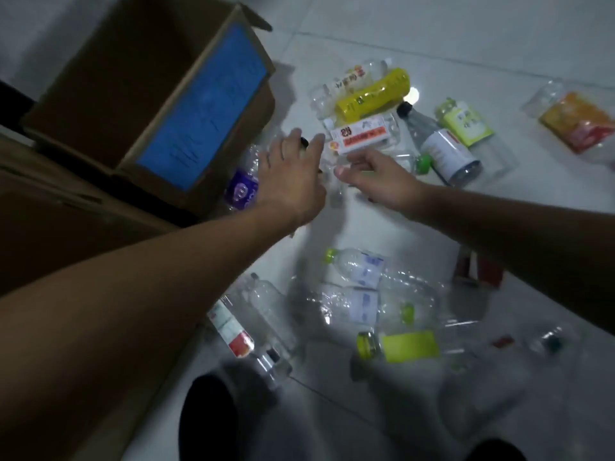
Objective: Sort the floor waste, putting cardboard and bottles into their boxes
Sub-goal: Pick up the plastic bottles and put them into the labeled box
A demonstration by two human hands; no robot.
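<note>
reaches the left hand (293, 178), spread wide and gripping nothing, over the purple-label bottle (240, 191) lying on the floor (366, 227) against the blue-panelled cardboard box (203, 108), curls the right hand (379, 181) just beside the orange-label bottle (361, 136), cannot tell whether clamped on anything.

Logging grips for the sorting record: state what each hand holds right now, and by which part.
Left hand: open, fingers straight by a black-capped bottle, holding nothing. Right hand: fingers curled at clear plastic; blur hides any grip.
</note>
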